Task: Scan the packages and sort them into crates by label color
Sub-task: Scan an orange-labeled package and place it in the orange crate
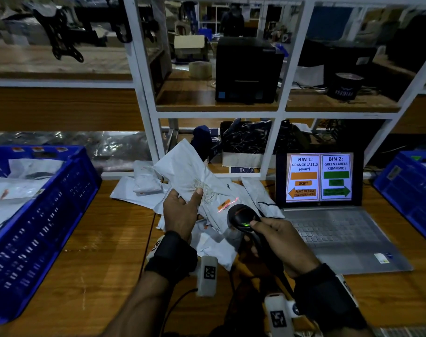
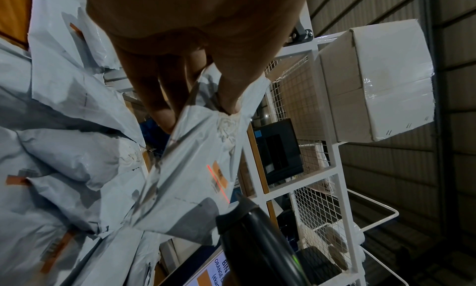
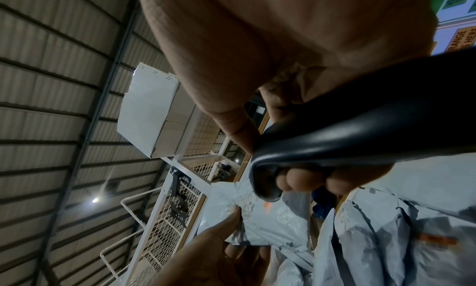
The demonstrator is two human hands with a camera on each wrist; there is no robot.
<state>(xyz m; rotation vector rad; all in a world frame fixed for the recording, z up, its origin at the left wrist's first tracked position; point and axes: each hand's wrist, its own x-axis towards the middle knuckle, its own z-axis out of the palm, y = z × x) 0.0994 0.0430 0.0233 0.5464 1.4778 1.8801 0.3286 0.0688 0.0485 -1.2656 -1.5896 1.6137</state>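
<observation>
From the head view, a wooden counter point(image 1: 90, 251) fills the lower frame, with a white-framed shelf unit point(image 1: 277, 113) behind it across the upper half. A blue crate point(image 1: 44, 215) sits at the left edge holding pale packages, and a second blue crate point(image 1: 411, 190) shows at the right edge. Right of centre an open laptop point(image 1: 328, 215) displays a sign: bin 1 orange labels, bin 2 green labels. A heap of grey packages point(image 1: 143, 188) lies mid-counter. The left hand point(image 1: 180, 215) pinches a grey package point(image 1: 190, 171) between thumb and fingers, held up over the heap at frame centre. The right hand point(image 1: 280, 242) is wrapped round a black scanner point(image 1: 243, 217), whose red line falls across the package's orange label point(image 1: 223, 204).

In the left wrist view, white shelving and a taped cardboard box point(image 2: 378, 82) fill the right side. The thumb and fingers point(image 2: 229, 91) pinch the package's top edge in the upper centre; the red line crosses the orange label just below, and the scanner's head enters from the lower right.

In the right wrist view, a ribbed wall fills the left. The fingers point(image 3: 296, 178) curl round the scanner handle at centre right, with the held package below centre and the left hand gripping it from the lower edge.
</observation>
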